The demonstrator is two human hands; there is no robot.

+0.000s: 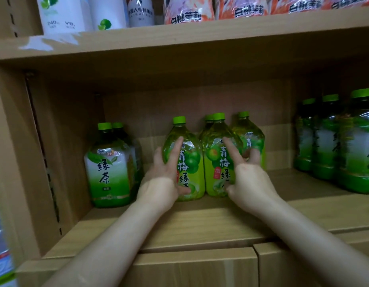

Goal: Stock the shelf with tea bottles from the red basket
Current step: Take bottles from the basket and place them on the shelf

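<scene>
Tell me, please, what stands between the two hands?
In the head view: the left plum tea bottle and right plum tea bottle, side by side, between left hand and right hand.

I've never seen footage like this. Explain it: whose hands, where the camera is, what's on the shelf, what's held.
No machine here: these are a person's bare hands, filmed by one wide-angle camera worn on their head, looking forward and down. The left hand holds the left plum tea bottle, the right hand the right plum tea bottle, both upright on the wooden shelf. More plum tea bottles stand behind; green tea bottles stand at the left.
</scene>
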